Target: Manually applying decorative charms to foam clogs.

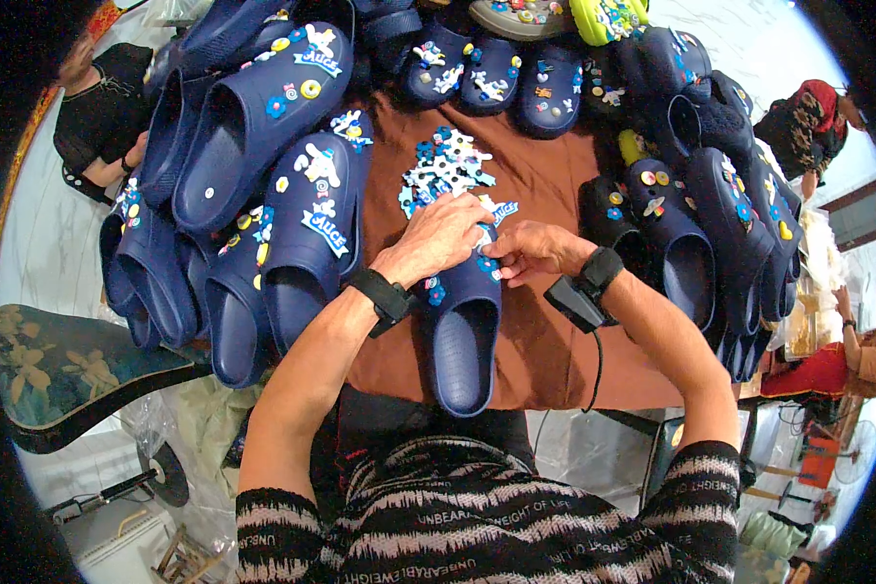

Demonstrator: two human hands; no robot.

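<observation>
A navy clog (469, 282) lies on the brown cloth in front of me, its open heel end toward me. My left hand (438, 237) lies over its toe, fingers curled down onto the upper. At the clog's right side my right hand (537, 247) is closed in a pinch, its fingertips against the upper; whatever they hold is too small to make out. Blue flower charms (436, 290) and a white-and-blue lettered charm (505, 211) show around my hands. Just beyond the toe lies a pile of white, blue and black shoe charms (448, 165).
Navy clogs with charms (307, 234) are heaped to the left, and more clogs (686, 248) to the right. A row of small clogs (492, 83) stands at the back. Brown cloth (545, 341) covers the table. Other people (102, 122) are at both sides. A black cable (599, 370) hangs from my right wrist device.
</observation>
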